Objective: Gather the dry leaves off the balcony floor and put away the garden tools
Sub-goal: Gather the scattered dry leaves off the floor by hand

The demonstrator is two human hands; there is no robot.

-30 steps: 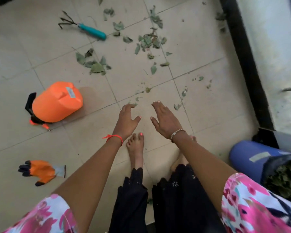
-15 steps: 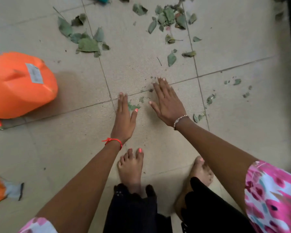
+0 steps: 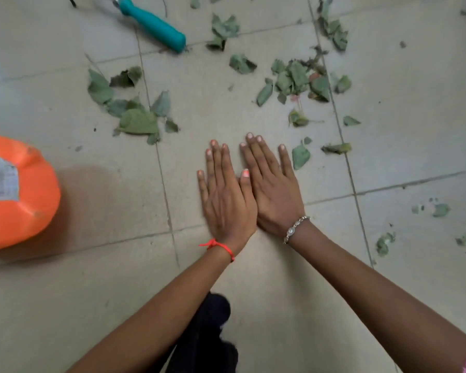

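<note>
Dry green leaves lie scattered on the tiled balcony floor: one cluster [image 3: 135, 114] at the left, a denser pile [image 3: 299, 79] at the upper right, and a single leaf [image 3: 300, 156] just right of my fingers. My left hand [image 3: 226, 195] and my right hand [image 3: 273, 189] lie flat side by side on the floor, fingers straight, holding nothing, the left thumb overlapping the right hand. A hand rake with a teal handle [image 3: 154, 24] lies at the top, its prongs mostly out of frame.
An orange sprayer tank [image 3: 19, 192] lies on its side at the left edge. Small leaf bits [image 3: 385, 243] dot the tiles at the right. My dark trouser leg [image 3: 207, 337] shows at the bottom.
The view dropped closer to the floor. Both hands slid forward toward the leaves and came together until they touch. The feet have left the frame.
</note>
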